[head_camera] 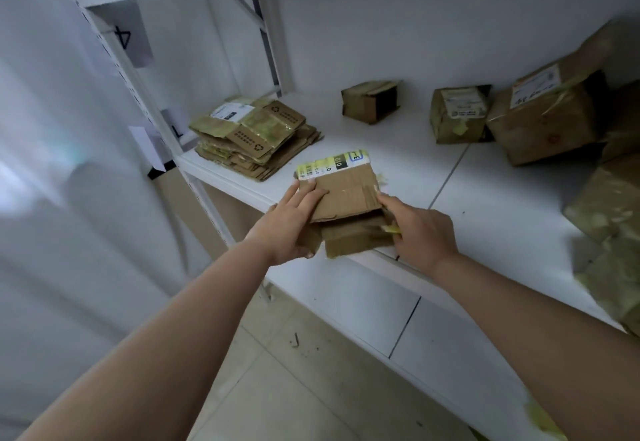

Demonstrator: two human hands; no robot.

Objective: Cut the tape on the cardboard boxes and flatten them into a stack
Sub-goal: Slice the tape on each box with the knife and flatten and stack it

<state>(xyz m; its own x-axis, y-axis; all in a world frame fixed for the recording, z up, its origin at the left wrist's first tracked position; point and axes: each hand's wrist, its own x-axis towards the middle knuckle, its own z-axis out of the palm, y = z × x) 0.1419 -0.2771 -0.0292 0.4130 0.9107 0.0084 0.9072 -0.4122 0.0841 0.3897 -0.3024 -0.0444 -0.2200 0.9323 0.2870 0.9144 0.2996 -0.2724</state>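
The left hand's fingers point(313, 194) lie straight and flat on top of the flattened box point(346, 198), and its thumb goes under the near edge, so the left hand point(294, 222) holds the box from its left side. The right hand's fingers point(388, 203) are curled round the right edge of the same box, with the thumb near a bit of yellow tape point(391, 230) that sticks out there. The right hand point(422, 232) grips the box from the right. The box sits between the two hands, at the front edge of the white shelf point(485, 205). It is brown, squashed nearly flat, and has a yellow and white label point(334, 164) at its far end. Its lower flaps hang a little over the shelf edge. Left of the box and farther back lies a stack of flat boxes point(256, 139), well apart from the hands. Behind the box, near the wall, stands a small open box point(370, 101). To the right of the held box are a small taped box point(457, 114) and a bigger taped box point(543, 118), with more boxes point(609, 212) at the far right.
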